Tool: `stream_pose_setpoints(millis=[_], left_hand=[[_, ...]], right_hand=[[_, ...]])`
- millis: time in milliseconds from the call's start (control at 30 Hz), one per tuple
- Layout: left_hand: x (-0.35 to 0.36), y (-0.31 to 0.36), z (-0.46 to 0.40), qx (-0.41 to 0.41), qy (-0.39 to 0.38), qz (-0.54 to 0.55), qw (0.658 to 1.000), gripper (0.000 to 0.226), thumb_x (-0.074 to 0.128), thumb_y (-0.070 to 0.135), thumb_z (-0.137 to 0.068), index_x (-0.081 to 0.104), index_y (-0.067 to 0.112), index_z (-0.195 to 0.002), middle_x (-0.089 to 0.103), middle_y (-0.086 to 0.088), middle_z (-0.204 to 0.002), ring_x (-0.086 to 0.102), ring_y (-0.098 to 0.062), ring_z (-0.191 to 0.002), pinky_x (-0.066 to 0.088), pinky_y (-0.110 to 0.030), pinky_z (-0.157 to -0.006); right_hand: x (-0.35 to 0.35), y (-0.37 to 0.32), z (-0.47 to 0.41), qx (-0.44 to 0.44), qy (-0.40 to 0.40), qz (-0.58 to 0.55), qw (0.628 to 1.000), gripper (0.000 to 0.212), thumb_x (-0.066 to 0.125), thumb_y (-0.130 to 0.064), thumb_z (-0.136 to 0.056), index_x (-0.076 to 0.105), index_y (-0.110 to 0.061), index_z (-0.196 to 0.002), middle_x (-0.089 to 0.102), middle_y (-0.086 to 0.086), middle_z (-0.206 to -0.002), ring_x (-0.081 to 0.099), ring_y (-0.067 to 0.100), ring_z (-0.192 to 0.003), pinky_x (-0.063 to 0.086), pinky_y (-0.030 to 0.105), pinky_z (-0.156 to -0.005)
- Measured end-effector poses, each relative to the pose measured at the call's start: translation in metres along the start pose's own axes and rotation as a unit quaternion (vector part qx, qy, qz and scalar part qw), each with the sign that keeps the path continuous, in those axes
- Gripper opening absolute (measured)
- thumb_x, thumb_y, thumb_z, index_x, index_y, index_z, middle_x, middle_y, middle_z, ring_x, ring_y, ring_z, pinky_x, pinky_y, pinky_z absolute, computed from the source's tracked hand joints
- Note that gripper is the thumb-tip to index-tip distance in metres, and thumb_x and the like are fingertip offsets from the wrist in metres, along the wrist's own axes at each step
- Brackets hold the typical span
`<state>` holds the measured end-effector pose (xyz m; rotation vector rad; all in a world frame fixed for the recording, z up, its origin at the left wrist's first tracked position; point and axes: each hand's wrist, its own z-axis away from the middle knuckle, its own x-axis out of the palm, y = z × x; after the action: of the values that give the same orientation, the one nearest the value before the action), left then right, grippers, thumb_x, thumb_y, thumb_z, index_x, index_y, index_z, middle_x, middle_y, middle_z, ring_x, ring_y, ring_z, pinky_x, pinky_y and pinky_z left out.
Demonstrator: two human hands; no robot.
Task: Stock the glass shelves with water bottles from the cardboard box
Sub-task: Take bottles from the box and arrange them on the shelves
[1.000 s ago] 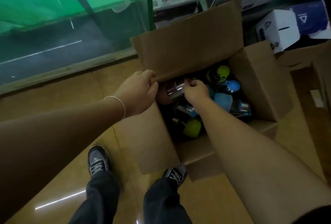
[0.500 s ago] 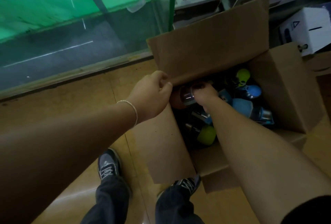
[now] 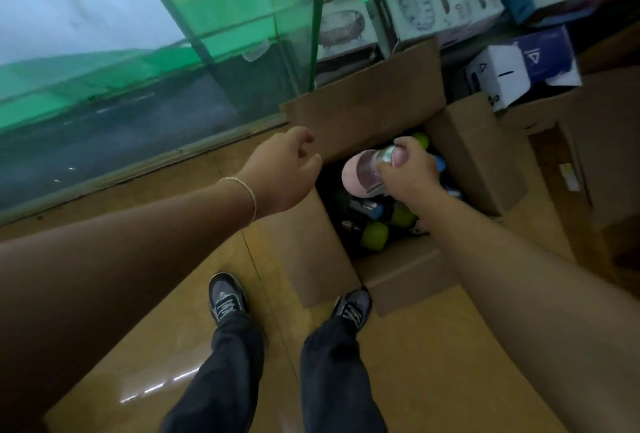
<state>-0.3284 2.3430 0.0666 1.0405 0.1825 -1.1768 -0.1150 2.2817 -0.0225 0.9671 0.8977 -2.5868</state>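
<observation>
Both forearms are bare, with no sleeves in view. A thin pale bracelet (image 3: 250, 196) circles the wrist just behind the left hand (image 3: 282, 174). Well below the hands, the legs wear dark trousers (image 3: 332, 373) and dark lace-up sneakers (image 3: 227, 297) with lighter laces.

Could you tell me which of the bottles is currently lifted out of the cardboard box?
The pink bottle with the silver collar, gripped by the right hand; the green and blue ones lie inside.

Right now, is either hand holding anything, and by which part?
The right hand grips a pink bottle by its shiny metal end. The left hand holds nothing.
</observation>
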Motion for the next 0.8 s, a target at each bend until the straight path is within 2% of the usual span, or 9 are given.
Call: stream_pose_setpoints(millis=[100,167,267,367,433,567,667,733,800], left_hand=[[-0.041,0.034,0.027,0.038,0.028,-0.008,0.999,0.044,0.046,0.037,-0.097,0.045,0.019,-0.138,0.056,-0.004,-0.127,0.056,-0.019,-0.110,0.045,-0.030,-0.092],[-0.068,0.061,0.048,0.044,0.041,0.010,0.998,0.046,0.046,0.037,-0.098,0.044,0.017,-0.139,0.055,-0.007,-0.130,0.057,-0.022,-0.111,0.047,-0.034,-0.094],[-0.105,0.102,0.080,0.074,0.031,0.019,0.997,0.050,0.050,0.037,-0.096,0.043,0.016,-0.141,0.055,-0.009,-0.131,0.056,-0.023,-0.112,0.047,-0.036,-0.097],[-0.147,0.142,0.112,0.114,0.022,0.017,0.993,0.055,0.057,0.032,-0.093,0.041,0.015,-0.143,0.051,-0.009,-0.137,0.052,-0.024,-0.119,0.044,-0.038,-0.102],[-0.178,0.167,0.137,0.146,0.023,0.014,0.989,0.056,0.061,0.026,-0.090,0.043,0.013,-0.141,0.050,-0.010,-0.138,0.050,-0.025,-0.123,0.041,-0.033,-0.103],[-0.222,0.198,0.170,0.185,0.026,-0.004,0.982,0.070,0.065,0.015,-0.081,0.037,0.013,-0.146,0.044,-0.010,-0.146,0.041,-0.022,-0.133,0.030,-0.023,-0.106],[-0.259,0.223,0.198,0.214,0.049,-0.006,0.976,0.077,0.067,0.012,-0.079,0.032,0.014,-0.148,0.040,-0.009,-0.149,0.038,-0.021,-0.135,0.024,-0.016,-0.101],[-0.281,0.237,0.216,0.227,0.080,0.004,0.971,0.079,0.070,0.015,-0.080,0.030,0.012,-0.149,0.038,-0.009,-0.150,0.036,-0.020,-0.137,0.023,-0.016,-0.102],[-0.298,0.248,0.234,0.235,0.121,0.007,0.964,0.081,0.074,0.026,-0.081,0.030,0.012,-0.149,0.037,-0.008,-0.151,0.035,-0.021,-0.138,0.024,-0.022,-0.109]], right_hand=[[-0.054,-0.038,0.054,-0.024,0.020,-0.016,0.999,0.058,0.065,-0.031,-0.086,0.046,-0.028,-0.141,0.046,0.007,-0.140,0.052,0.027,-0.120,0.044,0.030,-0.095],[-0.088,-0.064,0.090,-0.030,0.039,-0.039,0.998,0.062,0.068,-0.028,-0.084,0.044,-0.030,-0.141,0.045,0.005,-0.138,0.052,0.023,-0.117,0.043,0.026,-0.087],[-0.135,-0.108,0.144,-0.051,0.064,-0.061,0.995,0.068,0.073,-0.027,-0.081,0.041,-0.029,-0.141,0.046,0.000,-0.133,0.058,0.015,-0.100,0.050,0.017,-0.075],[-0.180,-0.153,0.191,-0.080,0.077,-0.068,0.992,0.071,0.076,-0.036,-0.075,0.042,-0.033,-0.137,0.053,0.000,-0.125,0.059,0.020,-0.107,0.056,0.040,-0.090],[-0.212,-0.185,0.225,-0.110,0.095,-0.071,0.987,0.068,0.077,-0.039,-0.072,0.046,-0.032,-0.132,0.056,-0.001,-0.118,0.060,0.021,-0.106,0.056,0.045,-0.091],[-0.265,-0.239,0.267,-0.158,0.123,-0.045,0.979,0.062,0.080,-0.037,-0.073,0.050,-0.029,-0.128,0.058,0.000,-0.111,0.061,0.020,-0.102,0.054,0.039,-0.091],[-0.306,-0.279,0.301,-0.205,0.126,-0.036,0.970,0.062,0.080,-0.037,-0.073,0.051,-0.029,-0.127,0.059,-0.002,-0.108,0.062,0.018,-0.097,0.057,0.039,-0.087],[-0.327,-0.302,0.324,-0.241,0.131,-0.029,0.961,0.059,0.081,-0.037,-0.071,0.053,-0.029,-0.123,0.061,-0.001,-0.107,0.063,0.017,-0.095,0.057,0.037,-0.086],[-0.347,-0.321,0.343,-0.274,0.133,-0.021,0.952,0.056,0.080,-0.036,-0.071,0.054,-0.029,-0.120,0.061,-0.002,-0.105,0.062,0.016,-0.094,0.056,0.034,-0.086]])
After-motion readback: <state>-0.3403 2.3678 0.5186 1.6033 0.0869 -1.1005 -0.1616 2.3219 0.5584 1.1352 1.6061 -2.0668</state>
